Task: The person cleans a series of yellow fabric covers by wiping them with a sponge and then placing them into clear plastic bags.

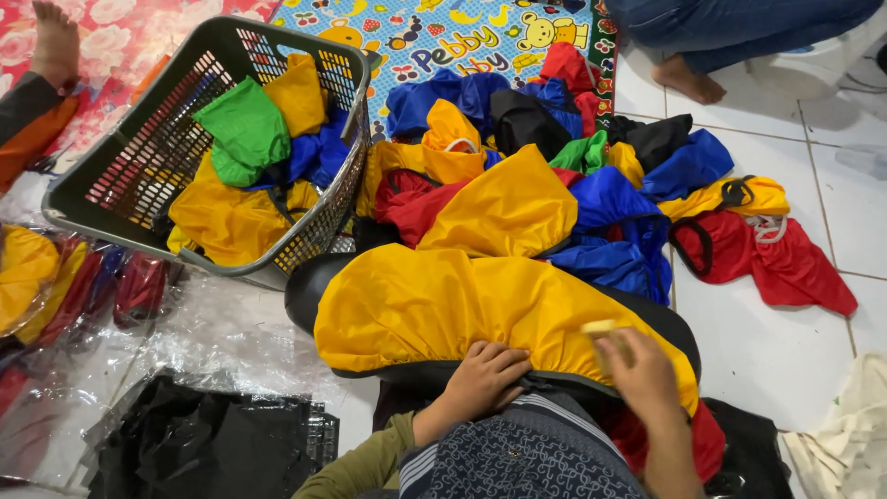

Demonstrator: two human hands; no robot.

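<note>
While yellow cover (462, 310) lies stretched, left hand (482, 374) fingers curl on its hem, right hand (639, 370) fingers pinch pale tag (599, 326)

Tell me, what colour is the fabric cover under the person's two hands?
Yellow fabric cover with black edging, clearest in the head view.

Centre: a stretched cover (443, 305) lies over a seat (305, 291), both hands on its near edge.
Behind: a heap of covers (591, 185) on the floor (767, 342).
Left: a tipped basket (139, 157) holding more covers.
Near left: plastic bags (212, 434).
Far: a play mat (443, 37).
</note>
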